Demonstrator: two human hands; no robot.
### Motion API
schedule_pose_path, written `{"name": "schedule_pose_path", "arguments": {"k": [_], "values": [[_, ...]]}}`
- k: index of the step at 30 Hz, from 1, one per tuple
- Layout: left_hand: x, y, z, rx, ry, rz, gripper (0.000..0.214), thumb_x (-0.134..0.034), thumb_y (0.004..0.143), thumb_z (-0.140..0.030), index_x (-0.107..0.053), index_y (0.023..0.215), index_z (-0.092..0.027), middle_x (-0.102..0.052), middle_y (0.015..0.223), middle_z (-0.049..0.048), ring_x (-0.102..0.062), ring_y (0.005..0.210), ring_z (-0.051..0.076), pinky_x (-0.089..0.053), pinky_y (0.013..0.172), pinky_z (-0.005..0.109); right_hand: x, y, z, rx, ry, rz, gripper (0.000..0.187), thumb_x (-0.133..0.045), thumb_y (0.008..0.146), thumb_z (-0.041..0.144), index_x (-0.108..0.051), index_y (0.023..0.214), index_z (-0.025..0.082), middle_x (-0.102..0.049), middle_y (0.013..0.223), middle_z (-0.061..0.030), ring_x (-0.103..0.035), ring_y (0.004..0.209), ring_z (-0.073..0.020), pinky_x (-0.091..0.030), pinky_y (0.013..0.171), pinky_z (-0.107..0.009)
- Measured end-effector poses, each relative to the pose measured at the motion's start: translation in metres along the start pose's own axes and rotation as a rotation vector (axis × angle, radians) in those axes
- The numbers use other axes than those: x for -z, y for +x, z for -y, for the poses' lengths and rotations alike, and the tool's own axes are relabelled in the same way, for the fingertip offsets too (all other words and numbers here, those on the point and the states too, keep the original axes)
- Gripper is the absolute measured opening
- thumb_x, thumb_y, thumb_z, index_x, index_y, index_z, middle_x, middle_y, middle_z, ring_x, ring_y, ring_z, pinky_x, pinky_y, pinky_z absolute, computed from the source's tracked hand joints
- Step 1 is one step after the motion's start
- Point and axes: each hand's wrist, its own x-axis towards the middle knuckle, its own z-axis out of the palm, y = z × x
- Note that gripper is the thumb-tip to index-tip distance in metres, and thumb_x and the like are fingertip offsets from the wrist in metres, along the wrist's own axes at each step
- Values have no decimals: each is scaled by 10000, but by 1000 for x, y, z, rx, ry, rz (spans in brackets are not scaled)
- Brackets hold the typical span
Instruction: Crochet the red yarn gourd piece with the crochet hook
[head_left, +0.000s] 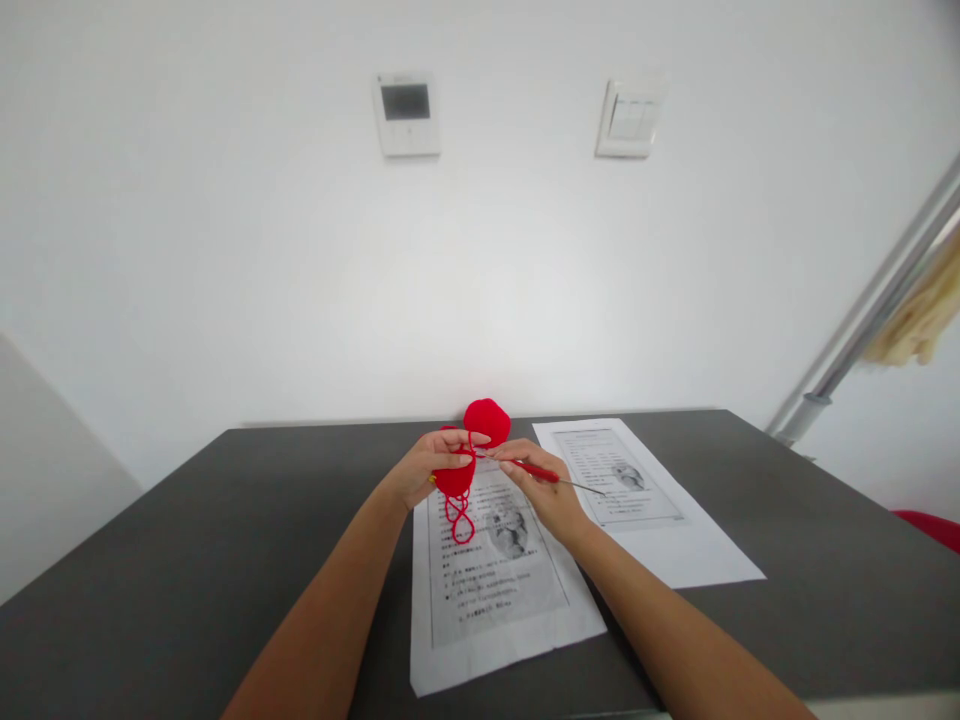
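Observation:
My left hand (426, 466) is closed on a small red crochet piece (455, 478), with red yarn looped over its fingers. Loose loops of red yarn (461, 522) dangle beneath the piece. Between the fingers of my right hand (544, 485) is a crochet hook (541, 471) with a red handle and thin metal ends. The hook's left tip meets the yarn by my left fingertips; its exact place in the stitches is too small to tell. Just behind both hands a ball of red yarn (487, 421) rests on the table.
Under my hands lies a printed sheet (495, 610) with text and a picture. A second printed sheet (705, 550) is to its right on the dark table (187, 560). The white wall (480, 250) rises directly behind. At far right stands a slanted metal pole (862, 340).

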Motion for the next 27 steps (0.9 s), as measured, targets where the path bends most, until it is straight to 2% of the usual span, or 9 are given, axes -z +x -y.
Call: {"name": "schedule_pose_path", "arguments": {"k": [7, 14, 22, 27], "values": [[0, 2, 4, -85, -45, 50, 291, -736, 632, -196, -701, 902, -92, -623, 574, 36, -546, 557, 123, -388, 629, 258, 2, 2, 4, -64, 105, 13, 82, -634, 837, 263, -702, 868, 230, -726, 916, -36, -662, 908, -188, -500, 859, -353], [0, -2, -1, 31, 42, 46, 344, -749, 607, -181, -708, 939, -98, -679, 664, 71, -567, 573, 126, -371, 570, 231, 1, 2, 8, -93, 147, -25, 112, -660, 815, 315, -710, 841, 217, -736, 887, -54, -684, 873, -201, -527, 840, -377], [3, -4, -4, 6, 13, 42, 319, -747, 594, -162, -727, 907, -103, -688, 671, 66, -576, 570, 130, -390, 578, 239, 5, 2, 8, -78, 95, 65, 139, -652, 824, 331, -718, 881, 222, -743, 936, -62, -677, 917, -209, -521, 866, -401], [1, -4, -5, 18, 59, 41, 284, -755, 604, -155, -727, 885, -118, -704, 707, 63, -613, 648, 155, -427, 648, 257, 4, 3, 10, -119, 169, 19, 118, -668, 808, 327, -713, 831, 220, -744, 882, -49, -691, 866, -202, -543, 836, -383]]}}
